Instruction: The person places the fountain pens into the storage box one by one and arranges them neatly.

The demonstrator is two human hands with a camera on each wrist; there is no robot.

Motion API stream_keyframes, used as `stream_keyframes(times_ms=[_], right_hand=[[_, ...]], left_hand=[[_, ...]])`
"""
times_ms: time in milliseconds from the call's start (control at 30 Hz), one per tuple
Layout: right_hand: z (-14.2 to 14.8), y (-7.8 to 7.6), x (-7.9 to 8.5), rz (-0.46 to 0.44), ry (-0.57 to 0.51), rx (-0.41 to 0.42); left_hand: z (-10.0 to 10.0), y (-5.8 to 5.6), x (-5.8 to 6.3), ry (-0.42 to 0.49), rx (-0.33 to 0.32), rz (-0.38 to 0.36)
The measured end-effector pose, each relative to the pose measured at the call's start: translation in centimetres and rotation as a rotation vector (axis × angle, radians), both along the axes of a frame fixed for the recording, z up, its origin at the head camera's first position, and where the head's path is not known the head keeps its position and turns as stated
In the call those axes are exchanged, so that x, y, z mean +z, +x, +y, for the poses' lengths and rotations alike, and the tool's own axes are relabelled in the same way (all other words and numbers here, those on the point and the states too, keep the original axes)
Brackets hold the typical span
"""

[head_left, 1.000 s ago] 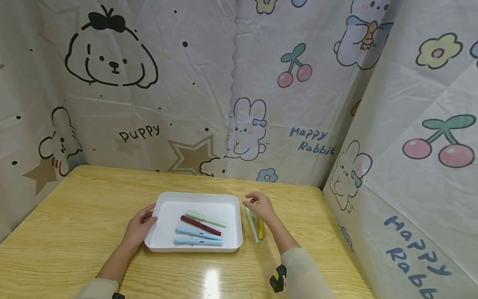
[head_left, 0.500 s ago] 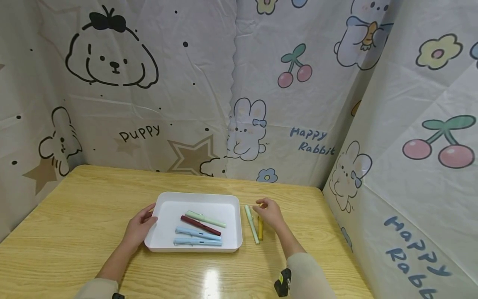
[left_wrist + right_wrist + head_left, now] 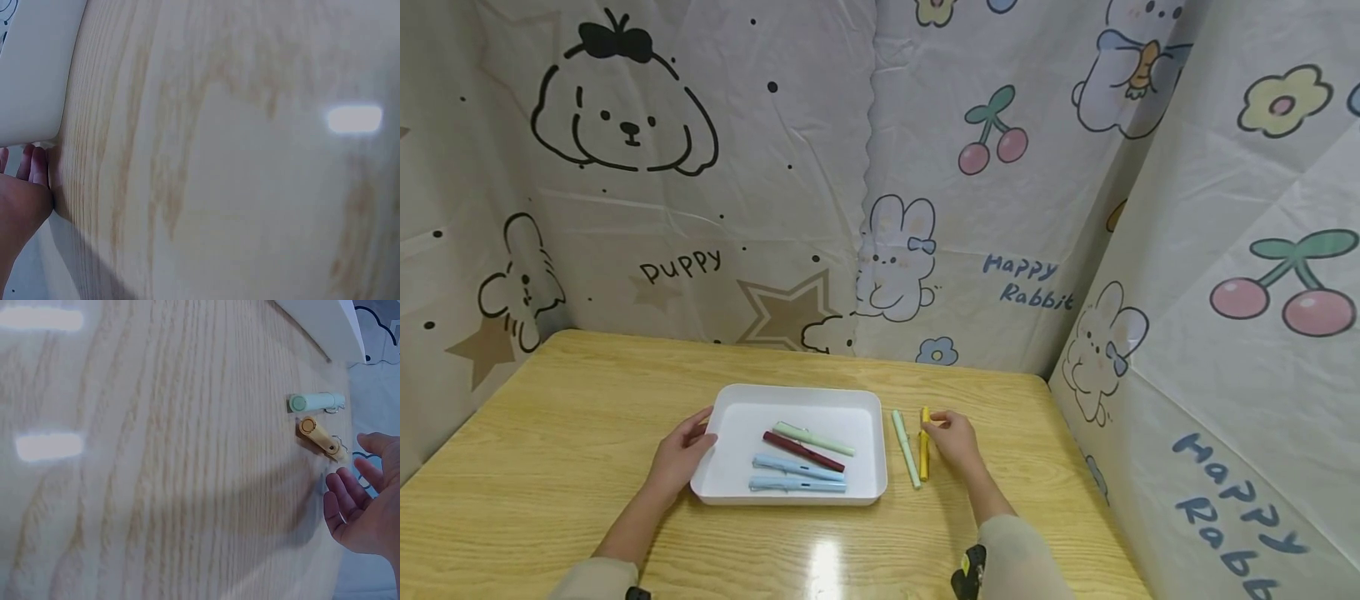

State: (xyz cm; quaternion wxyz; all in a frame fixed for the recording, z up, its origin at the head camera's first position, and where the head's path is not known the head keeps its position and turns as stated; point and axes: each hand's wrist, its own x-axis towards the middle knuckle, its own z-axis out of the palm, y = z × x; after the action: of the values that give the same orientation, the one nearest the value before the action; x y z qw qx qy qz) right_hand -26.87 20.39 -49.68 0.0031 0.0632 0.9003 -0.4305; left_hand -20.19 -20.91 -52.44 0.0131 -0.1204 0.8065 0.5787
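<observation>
Worktop [image 3: 587, 400] of pale yellow wood lies before us, and on it we see a white tray [image 3: 790, 502]. Our left hand [image 3: 677, 458] holds the tray lightly at its left side, thumb over the rim, fingers against the outer wall. Inside lie a pale green pen [image 3: 814, 439], a dark red pen [image 3: 802, 452] and two light blue pens [image 3: 797, 468]. Just right of the tray, another green pen [image 3: 906, 450] rests on the worktop, with a yellow pen [image 3: 924, 457] beside it. Our right hand [image 3: 955, 437] is at the yellow pen's far half, fingers loosely bent and parted in the right wrist view; we cannot tell whether they touch it. Patterned cloth [image 3: 797, 192] stands behind.
</observation>
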Motion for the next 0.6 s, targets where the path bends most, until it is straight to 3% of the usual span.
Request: stream_keyframes(times_ms=[600], right_hand=[[-1.9,0.4,-1.4,0.010,0.002,-0.159]], left_hand=[[0.0,0.0,0.1,0.003,0.003,-0.001]])
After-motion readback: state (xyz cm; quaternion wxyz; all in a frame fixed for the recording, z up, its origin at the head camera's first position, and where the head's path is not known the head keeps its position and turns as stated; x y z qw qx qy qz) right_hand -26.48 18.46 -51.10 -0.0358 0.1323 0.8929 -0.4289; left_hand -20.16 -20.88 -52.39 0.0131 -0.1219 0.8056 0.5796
